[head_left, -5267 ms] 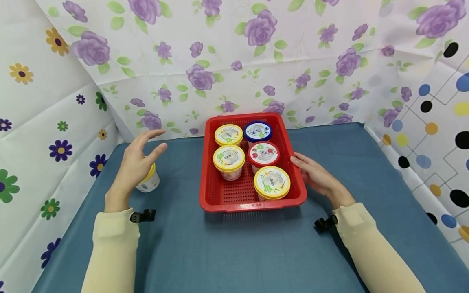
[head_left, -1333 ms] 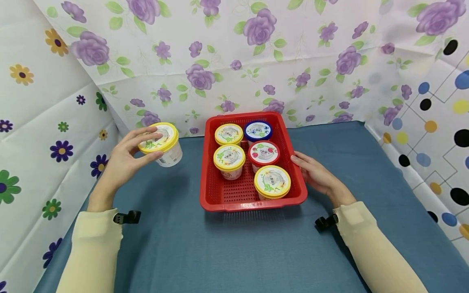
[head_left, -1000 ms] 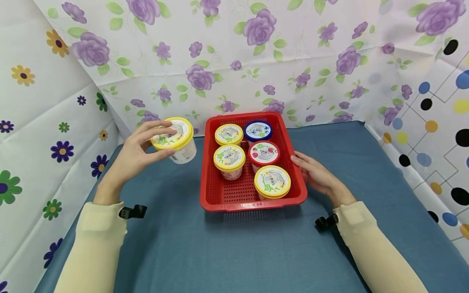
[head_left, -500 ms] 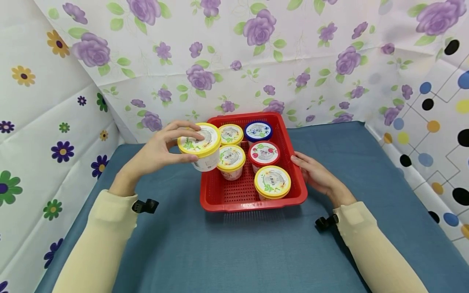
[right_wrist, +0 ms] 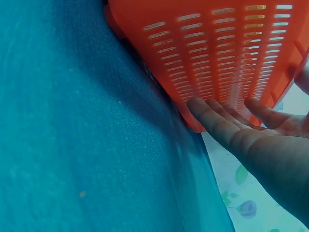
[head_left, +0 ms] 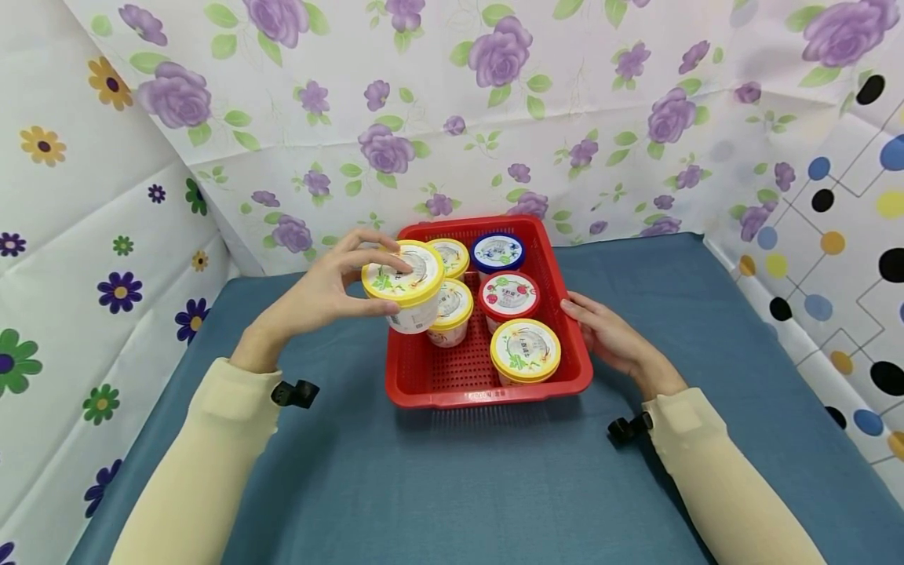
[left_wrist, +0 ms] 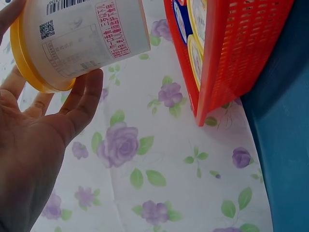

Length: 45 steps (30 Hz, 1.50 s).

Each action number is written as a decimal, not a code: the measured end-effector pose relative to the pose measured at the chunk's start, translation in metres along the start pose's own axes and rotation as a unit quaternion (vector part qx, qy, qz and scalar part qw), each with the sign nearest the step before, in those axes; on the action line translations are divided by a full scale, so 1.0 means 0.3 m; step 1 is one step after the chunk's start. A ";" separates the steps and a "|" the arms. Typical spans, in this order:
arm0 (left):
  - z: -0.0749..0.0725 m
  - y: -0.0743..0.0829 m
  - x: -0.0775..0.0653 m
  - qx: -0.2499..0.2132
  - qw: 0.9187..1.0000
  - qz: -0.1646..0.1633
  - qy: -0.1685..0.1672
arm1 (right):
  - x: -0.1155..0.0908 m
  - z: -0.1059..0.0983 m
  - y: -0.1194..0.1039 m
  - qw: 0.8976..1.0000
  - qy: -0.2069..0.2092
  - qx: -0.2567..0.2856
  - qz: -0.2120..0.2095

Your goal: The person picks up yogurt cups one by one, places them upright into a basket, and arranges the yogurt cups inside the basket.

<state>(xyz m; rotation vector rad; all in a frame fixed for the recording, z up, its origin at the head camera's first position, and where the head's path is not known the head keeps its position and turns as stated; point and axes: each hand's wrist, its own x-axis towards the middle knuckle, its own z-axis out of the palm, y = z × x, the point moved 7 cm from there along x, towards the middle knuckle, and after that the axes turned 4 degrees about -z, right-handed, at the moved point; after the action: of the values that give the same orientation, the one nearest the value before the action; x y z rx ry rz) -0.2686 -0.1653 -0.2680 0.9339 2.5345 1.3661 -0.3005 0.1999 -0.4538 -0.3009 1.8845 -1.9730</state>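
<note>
My left hand [head_left: 339, 282] grips a yellow-lidded snack cup [head_left: 413, 318] by its lid, thumb on the near side and fingers across the top. This cup is held up over the left rim of the red basket [head_left: 487, 398], overlapping two yellow-lidded cups inside. Its printed white wall [left_wrist: 89, 41] shows in the left wrist view. The basket also holds a blue-lidded cup [head_left: 497, 253], a red-lidded cup [head_left: 508, 295] and another yellow-lidded cup [head_left: 525, 351]. My right hand [head_left: 610, 337] touches the basket's right side, its fingers [right_wrist: 217, 123] straight along the slotted outer wall.
Under the basket lies a blue tablecloth [head_left: 480, 486]. A floral sheet [head_left: 452, 118] hangs behind it, with a flower-print sheet [head_left: 78, 314] on the left and a dotted sheet [head_left: 833, 290] on the right. Bare basket floor [head_left: 462, 373] shows at the near left.
My left hand has taken hold of the yellow-lidded cup from the left of the table, lifted it and carried it right, over the basket's left rim. The right hand and basket have stayed put.
</note>
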 end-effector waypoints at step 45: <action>0.206 -0.036 0.083 0.023 0.993 -0.037 -0.106 | 0.001 0.001 -0.004 1.000 -0.005 -0.004 -0.001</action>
<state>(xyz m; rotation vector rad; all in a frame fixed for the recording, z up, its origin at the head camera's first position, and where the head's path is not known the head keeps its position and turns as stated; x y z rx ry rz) -0.2707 -0.1113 -0.3082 0.9274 2.4244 1.1283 -0.3009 0.1996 -0.4526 -0.3147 1.8875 -1.9621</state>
